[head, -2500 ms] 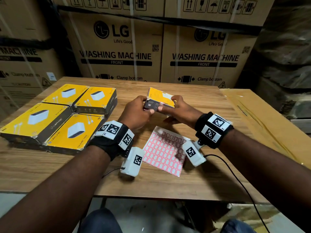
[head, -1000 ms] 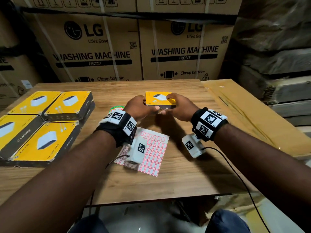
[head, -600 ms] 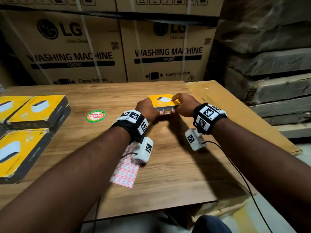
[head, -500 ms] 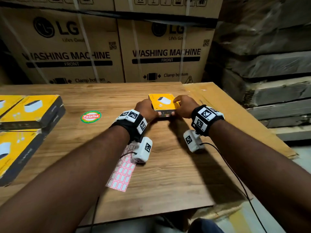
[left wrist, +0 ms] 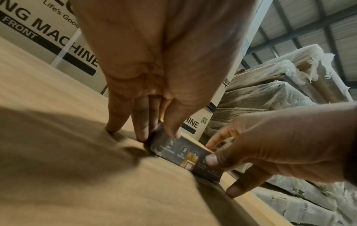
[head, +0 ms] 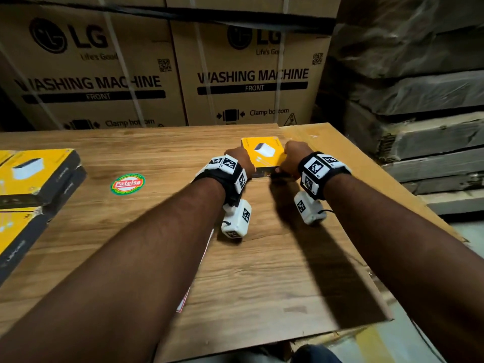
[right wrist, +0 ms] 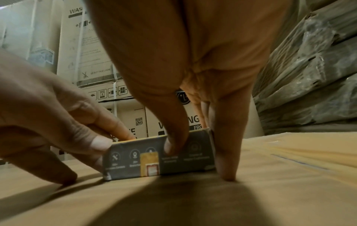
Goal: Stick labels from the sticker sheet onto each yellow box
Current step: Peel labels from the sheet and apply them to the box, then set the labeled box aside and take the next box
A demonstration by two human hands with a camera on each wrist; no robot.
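Wooden table (head: 262, 271) fills the near field, its grain running across the head view, with tall cartons behind. Nearest the viewer, a sliver of the sticker sheet (head: 183, 301) shows beside the left forearm; the rest is hidden under that arm. Both wrists carry bands with black-and-white markers and a white camera unit below each.

Further out, the left hand (head: 242, 161) and the right hand (head: 292, 159) grip one yellow box (head: 264, 153) from opposite ends. The box lies flat on the table near its far right part, yellow face up, dark side panel toward the viewer. In the left wrist view the left thumb presses that dark panel while the other fingers (left wrist: 142, 122) curl down at the box's end, tips on the table. In the right wrist view the right thumb presses the same panel and one finger (right wrist: 228, 145) runs down the box's corner to the table. A small red-bordered label (right wrist: 152, 169) sits on the dark panel, on a yellow patch.

At the left edge, several more yellow boxes (head: 39, 171) lie stacked. Between them and the hands, a round red-and-green sticker (head: 127, 183) lies on the wood.

Beyond the table stand washing machine cartons (head: 251, 74); wrapped bundles (head: 419, 100) are stacked to the right.
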